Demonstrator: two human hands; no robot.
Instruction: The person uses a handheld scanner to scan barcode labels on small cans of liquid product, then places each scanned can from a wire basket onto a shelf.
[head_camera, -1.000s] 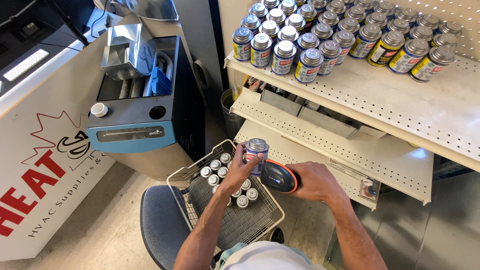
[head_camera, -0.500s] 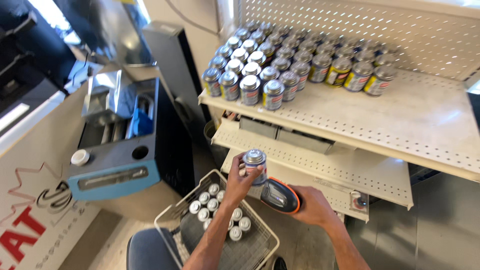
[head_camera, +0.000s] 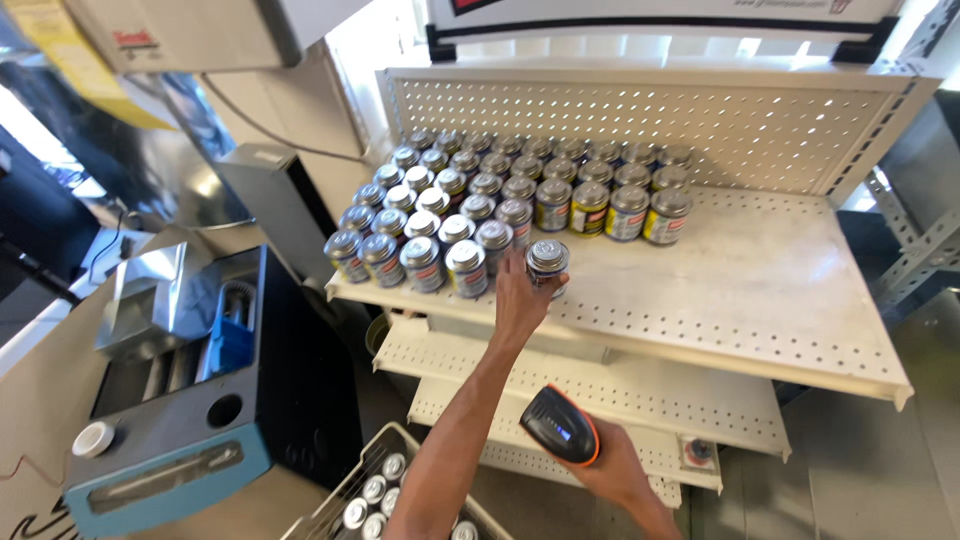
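A white perforated shelf (head_camera: 760, 290) holds rows of cans (head_camera: 480, 200). My left hand (head_camera: 520, 295) has its fingers wrapped round one can (head_camera: 547, 262) at the front row's end; my right hand (head_camera: 610, 470) grips a scanner (head_camera: 560, 425). Several cans wait in the wire basket (head_camera: 380, 490) below.

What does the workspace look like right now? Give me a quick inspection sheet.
Surface: white perforated shelf, its right half bare, with lower shelves beneath it.
Job's things: can at the front of the shelf, beside the rows of cans; more cans in the wire basket below.
Clutter: nothing seen on the shelf.
Grippers: left hand grips the can at the shelf; right hand holds a black and orange scanner lower down.
Cables: a thin cable runs along the wall on the left.
Surroundings: pegboard back panel, blue and black machine on the left.
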